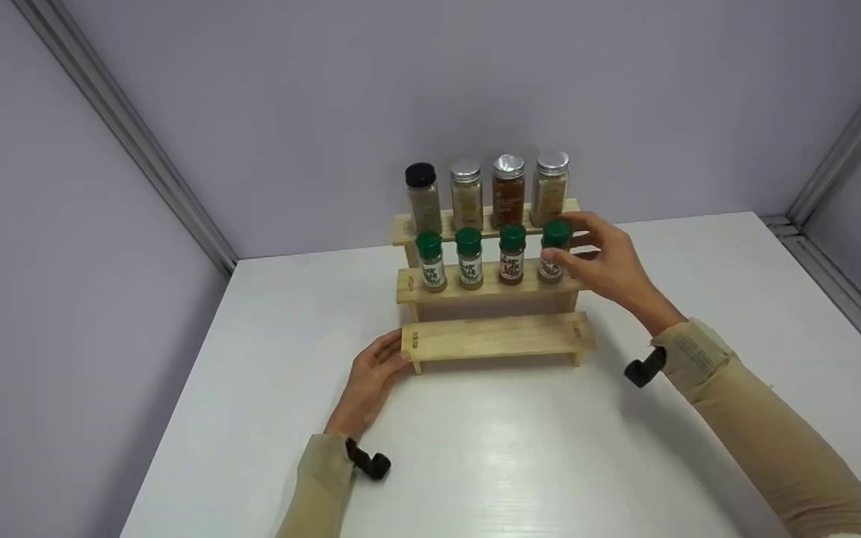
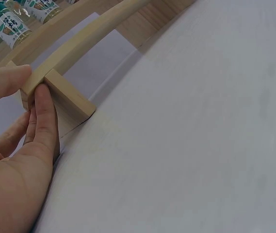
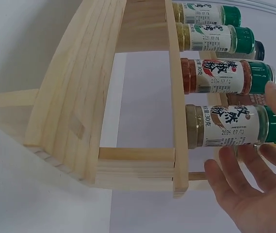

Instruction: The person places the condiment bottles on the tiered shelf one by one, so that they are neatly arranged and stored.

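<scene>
My left hand [image 1: 371, 381] pinches the left end of the wooden rack's lowest shelf [image 1: 498, 336], thumb on top and fingers beneath by the leg. At the right end of the middle shelf [image 1: 483, 290], my right hand [image 1: 610, 265] spreads around a green-capped spice jar [image 3: 225, 126]. Its thumb passes in front of this jar; the fingers lie loosely extended along its other side. Whether they touch the glass is unclear. The jar stands upright on the shelf, beside a green-capped jar of red spice [image 1: 511, 258] and two more green-capped jars [image 1: 469, 261].
Along the top shelf [image 1: 403, 228] stand a black-capped jar [image 1: 424, 202] and several silver-capped jars [image 1: 509, 194]. The rack stands on a white table [image 1: 490, 448], close to the pale back wall [image 1: 288, 127]. Metal framing [image 1: 841, 284] runs along the right side.
</scene>
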The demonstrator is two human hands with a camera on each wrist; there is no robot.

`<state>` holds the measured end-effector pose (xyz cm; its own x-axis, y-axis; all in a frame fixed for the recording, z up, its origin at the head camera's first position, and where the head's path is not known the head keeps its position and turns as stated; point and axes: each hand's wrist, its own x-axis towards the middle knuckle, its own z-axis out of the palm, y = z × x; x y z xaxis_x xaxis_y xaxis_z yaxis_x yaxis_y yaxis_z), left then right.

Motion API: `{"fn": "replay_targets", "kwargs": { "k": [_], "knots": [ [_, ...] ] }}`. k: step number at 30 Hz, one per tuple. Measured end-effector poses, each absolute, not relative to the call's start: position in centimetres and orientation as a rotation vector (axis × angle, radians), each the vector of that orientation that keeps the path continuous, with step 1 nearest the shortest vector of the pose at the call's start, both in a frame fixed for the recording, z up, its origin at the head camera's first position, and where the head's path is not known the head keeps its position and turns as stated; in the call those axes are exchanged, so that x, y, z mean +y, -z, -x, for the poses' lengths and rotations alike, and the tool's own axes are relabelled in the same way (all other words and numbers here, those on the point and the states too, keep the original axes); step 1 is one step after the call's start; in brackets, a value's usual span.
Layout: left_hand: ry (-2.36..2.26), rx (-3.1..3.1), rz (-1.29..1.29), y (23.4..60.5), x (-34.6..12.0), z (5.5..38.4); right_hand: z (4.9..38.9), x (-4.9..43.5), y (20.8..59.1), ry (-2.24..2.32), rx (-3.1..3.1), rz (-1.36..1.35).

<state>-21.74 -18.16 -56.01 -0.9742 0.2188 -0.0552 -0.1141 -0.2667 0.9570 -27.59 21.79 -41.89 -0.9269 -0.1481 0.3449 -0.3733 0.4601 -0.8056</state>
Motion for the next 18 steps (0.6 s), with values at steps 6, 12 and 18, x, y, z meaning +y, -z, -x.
{"fn": "replay_targets", "kwargs": {
  "k": [6,12,18],
  "knots": [
    [-2.336,1.759,-0.130,56.1,-18.2,21.5,26.7,22.8,43.5,-1.482,-2.383,-0.427],
    [-2.305,1.801,-0.084,55.2,-18.4,22.1,25.8,24.7,45.8,-1.434,-2.343,-0.367],
    [-2.011,2.192,-0.123,53.3,-19.5,23.2,25.2,27.3,47.7,-1.302,-2.369,-0.330]
  ]
}}
